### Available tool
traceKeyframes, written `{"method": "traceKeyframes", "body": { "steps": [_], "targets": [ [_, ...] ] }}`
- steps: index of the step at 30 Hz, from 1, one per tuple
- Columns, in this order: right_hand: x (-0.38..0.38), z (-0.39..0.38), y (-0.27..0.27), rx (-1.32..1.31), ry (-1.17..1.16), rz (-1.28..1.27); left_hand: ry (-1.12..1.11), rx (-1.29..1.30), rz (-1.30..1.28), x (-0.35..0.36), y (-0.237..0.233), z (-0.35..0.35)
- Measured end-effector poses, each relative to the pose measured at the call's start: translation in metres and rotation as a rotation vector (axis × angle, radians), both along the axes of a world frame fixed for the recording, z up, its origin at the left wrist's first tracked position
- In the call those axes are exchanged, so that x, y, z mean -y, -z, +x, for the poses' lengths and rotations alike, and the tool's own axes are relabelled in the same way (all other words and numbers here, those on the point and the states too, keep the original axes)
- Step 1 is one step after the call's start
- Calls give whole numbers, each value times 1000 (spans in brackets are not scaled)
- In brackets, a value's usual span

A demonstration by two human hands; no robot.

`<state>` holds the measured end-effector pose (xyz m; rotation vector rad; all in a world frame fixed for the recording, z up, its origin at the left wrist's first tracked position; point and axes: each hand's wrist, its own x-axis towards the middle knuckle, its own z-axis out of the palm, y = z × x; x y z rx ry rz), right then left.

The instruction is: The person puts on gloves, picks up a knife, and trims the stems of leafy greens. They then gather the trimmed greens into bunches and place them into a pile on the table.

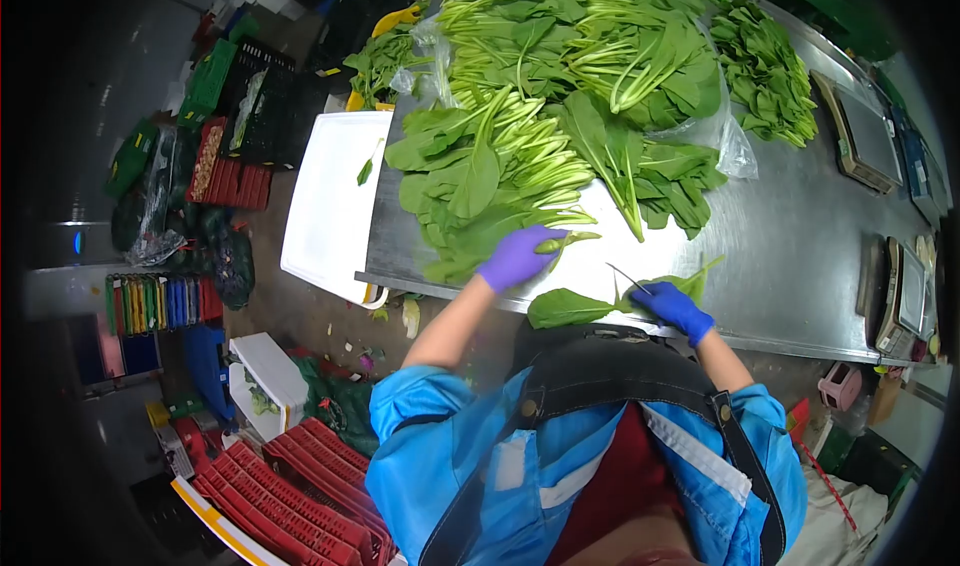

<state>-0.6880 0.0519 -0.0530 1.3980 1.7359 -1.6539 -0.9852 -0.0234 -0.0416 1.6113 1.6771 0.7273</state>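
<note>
Left hand (521, 258) curled round stem (580, 236) | right hand (674, 308) gripping knife (626, 277) | leafy greens (480, 176) beyond both

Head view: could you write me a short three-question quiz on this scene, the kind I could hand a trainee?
1. Multiple choice. What does the right hand hold?
A) a black plastic crate
B) a thin-bladed metal knife
C) a clear plastic bag

2. True or false. A single small green leaf lies on the white rectangular plastic tray, beside the grey metal table.

3. Fill in the blank. The left hand, with its fingers around a pale green stem, wears a ____ glove.

Key: 1 B; 2 true; 3 purple.
</note>
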Motion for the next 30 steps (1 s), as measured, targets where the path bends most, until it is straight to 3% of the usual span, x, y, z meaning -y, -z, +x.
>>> {"method": "traceKeyframes", "body": {
  "steps": [2, 5, 6, 9, 11, 14, 16, 17, 18, 20, 21, 23, 25, 28, 29, 30],
  "targets": [
    [-5, 17, 2, -77, 60, 203, 1, 145, -11, -3, -26, 4],
    [-11, -3, -31, -550, 128, 753, 5, 364, -74, -7, -54, 26],
    [-10, -19, -49, -666, 175, 739, 6, 429, -120, -9, -57, 33],
    [-7, -47, -64, -647, 77, 855, 48, 398, -109, -14, -63, 45],
    [-4, -57, -68, -493, 3, 900, 38, 383, -142, -13, -66, 48],
    [-1, -55, -53, -443, 1, 917, 29, 499, -182, -8, -57, 45],
    [-1, -30, -11, -309, -7, 777, -31, 520, -188, 0, -59, 33],
    [-5, -7, 19, -169, -161, 669, -84, 543, -190, 3, -61, 25],
    [-5, 7, 13, -70, -277, 542, -93, 542, -188, 5, -61, 19],
    [0, 7, -10, -79, -142, 527, -66, 446, -86, 7, -64, 14],
    [2, -1, -24, -303, -1, 445, -60, 542, -182, 8, -66, 19],
    [4, -37, -75, -613, 163, 239, 35, 447, -179, 2, -62, 36],
    [5, -52, -81, -580, 108, 315, 182, 188, -117, -4, -65, 47],
    [2, -37, -59, -579, 10, 489, 336, 39, -211, -7, -83, 35],
    [-1, -22, -53, -629, -28, 576, 304, -17, -130, -6, -79, 25],
    [-9, -4, -48, -533, 67, 430, 307, -16, -131, -9, -76, 13]
  ]
}}
